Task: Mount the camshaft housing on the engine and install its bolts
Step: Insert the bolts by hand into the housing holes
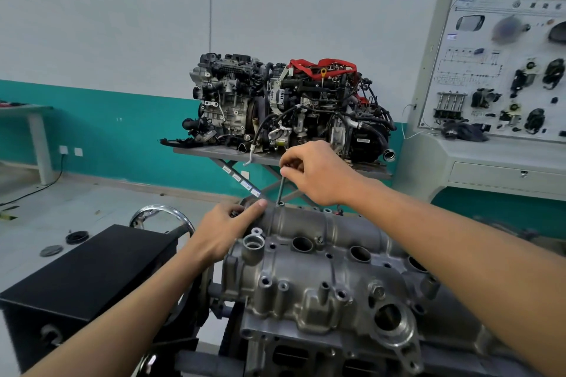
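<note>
We lose the head of the bolt (280, 190) inside the pinching fingertips of the right hand (315, 174), and its lower tip hides at the far rim of the camshaft housing (321, 257). The left hand (226, 229) covers the housing's far left corner; whether its curled fingers hold anything, we cannot tell. The engine (306, 355) runs off the bottom edge, the display board (490, 70) off the right, print unreadable, one patch (507, 28) smeared.

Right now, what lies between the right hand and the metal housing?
A long bolt, pinched by the right hand, reaching down to the housing; head view.
</note>
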Motion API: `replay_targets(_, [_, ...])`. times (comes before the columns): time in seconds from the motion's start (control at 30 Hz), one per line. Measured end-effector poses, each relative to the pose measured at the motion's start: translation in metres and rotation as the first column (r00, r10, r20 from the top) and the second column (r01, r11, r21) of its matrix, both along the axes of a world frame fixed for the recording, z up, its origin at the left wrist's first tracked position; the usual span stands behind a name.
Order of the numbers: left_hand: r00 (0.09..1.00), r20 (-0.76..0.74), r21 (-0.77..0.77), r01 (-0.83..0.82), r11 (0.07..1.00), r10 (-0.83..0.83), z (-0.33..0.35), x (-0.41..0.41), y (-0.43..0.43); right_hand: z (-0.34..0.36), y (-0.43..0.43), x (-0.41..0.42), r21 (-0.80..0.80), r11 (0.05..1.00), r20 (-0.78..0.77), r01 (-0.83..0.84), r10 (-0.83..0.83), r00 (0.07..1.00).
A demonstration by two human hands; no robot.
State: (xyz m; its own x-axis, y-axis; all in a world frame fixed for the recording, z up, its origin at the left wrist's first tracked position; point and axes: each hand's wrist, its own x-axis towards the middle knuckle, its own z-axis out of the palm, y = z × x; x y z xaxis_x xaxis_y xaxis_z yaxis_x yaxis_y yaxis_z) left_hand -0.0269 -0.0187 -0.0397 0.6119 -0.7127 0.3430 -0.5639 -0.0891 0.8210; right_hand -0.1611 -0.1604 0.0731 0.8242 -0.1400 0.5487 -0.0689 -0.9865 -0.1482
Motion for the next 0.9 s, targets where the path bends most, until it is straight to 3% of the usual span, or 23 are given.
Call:
replay_targets(0.13, [0.998,-0.061,-0.046,-0.003,0.999,0.001,-0.007,0.001,-0.005,0.000,0.001,0.003,-0.035,0.999,-0.003,0.002,-0.003,1.000])
replay_targets(0.3, [0.972,-0.172,-0.086,0.147,0.985,-0.160,-0.023,0.009,-0.004,-0.001,-0.005,0.003,-0.046,0.999,-0.022,0.012,-0.013,1.000])
replay_targets(0.53, [0.868,-0.382,-0.170,0.272,0.947,-0.318,-0.025,0.008,-0.007,-0.020,-0.006,0.014,-0.001,1.000,-0.243,0.018,-0.018,0.970])
replay_targets(0.63, [0.831,-0.448,-0.205,0.264,0.942,-0.330,-0.026,0.005,-0.008,-0.013,-0.007,0.018,0.012,0.999,-0.292,0.034,-0.029,0.956])
replay_targets(0.9, [0.837,-0.479,-0.240,0.165,0.957,-0.265,-0.025,0.005,-0.013,-0.003,-0.010,0.022,0.120,0.992,-0.381,0.030,0.018,0.924])
